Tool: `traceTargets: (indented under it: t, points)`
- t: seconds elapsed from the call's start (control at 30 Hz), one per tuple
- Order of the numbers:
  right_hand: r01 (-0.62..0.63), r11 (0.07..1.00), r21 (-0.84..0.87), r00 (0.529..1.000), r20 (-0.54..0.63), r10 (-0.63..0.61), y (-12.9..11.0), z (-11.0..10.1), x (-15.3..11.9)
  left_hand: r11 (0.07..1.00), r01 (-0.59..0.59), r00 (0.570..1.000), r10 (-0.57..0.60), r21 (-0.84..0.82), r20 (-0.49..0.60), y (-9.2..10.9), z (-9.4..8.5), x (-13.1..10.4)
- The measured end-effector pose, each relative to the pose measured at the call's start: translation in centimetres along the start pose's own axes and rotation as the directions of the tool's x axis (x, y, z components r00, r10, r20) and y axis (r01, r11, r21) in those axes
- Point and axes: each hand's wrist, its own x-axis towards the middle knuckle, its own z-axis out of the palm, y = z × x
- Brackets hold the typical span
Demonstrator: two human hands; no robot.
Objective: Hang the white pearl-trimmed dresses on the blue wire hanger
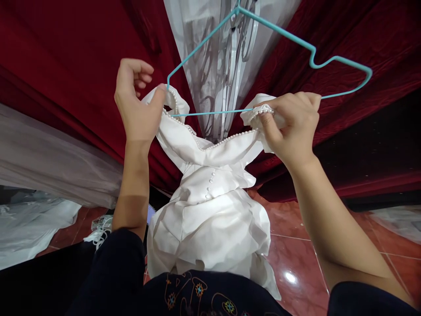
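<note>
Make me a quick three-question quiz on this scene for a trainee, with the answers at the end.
1. True or false: the right hand is pinching the dress near a shoulder.

2. Multiple choice: which end of the hanger sticks out bare past the dress?
A) the end beyond the left hand
B) the end beyond the right hand
C) neither end

3. Fill in the blank: the neckline of the dress is edged with a row of small, round white ____.

Key: 1. True. 2. B. 3. Beads.
</note>
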Motion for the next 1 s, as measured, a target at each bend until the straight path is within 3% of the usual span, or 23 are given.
traceTargets:
  t: [0.07,0.13,0.23,0.37,0.5,0.67,0.83,1.0]
  points:
    - [-0.025,1.0,-0.011,1.0,0.009,0.026,-0.2,0.0,0.0,0.985,0.02,0.999,-0.026,0.171,0.031,-0.3,-0.4,-0.9]
    - [-0.024,1.0,-0.005,1.0,-0.019,0.023,-0.2,0.1,0.0,0.976,0.023,0.998,-0.035,0.217,0.052,-0.7,-0.6,-1.4]
    - [0.014,1.0,0.016,0.998,-0.064,-0.013,0.0,0.3,-0.1,0.989,0.029,0.998,-0.037,0.146,0.052,-1.0,-0.5,-1.4]
    - [-0.025,1.0,0.007,1.0,-0.005,0.025,0.0,0.5,0.0,0.996,0.035,0.999,-0.034,0.083,-0.012,-0.8,-0.2,-1.1]
    - [-0.048,0.999,0.022,0.999,0.027,0.047,-0.3,0.8,0.0,0.997,0.071,0.997,-0.071,0.003,0.026,0.3,0.4,-1.7]
    - [-0.027,0.999,0.016,1.0,0.003,0.027,-0.4,1.0,0.0,0.993,-0.058,0.996,0.051,0.099,0.07,1.4,1.3,-2.3]
    - [-0.047,0.999,-0.018,0.998,0.03,0.047,-0.1,0.3,0.1,0.989,0.041,0.995,-0.054,0.14,0.089,-0.7,1.7,-2.2]
    - [0.001,1.0,0.007,0.999,-0.036,-0.001,0.2,0.5,-0.1,0.997,-0.036,0.996,0.03,0.063,0.088,-2.0,1.2,-1.2]
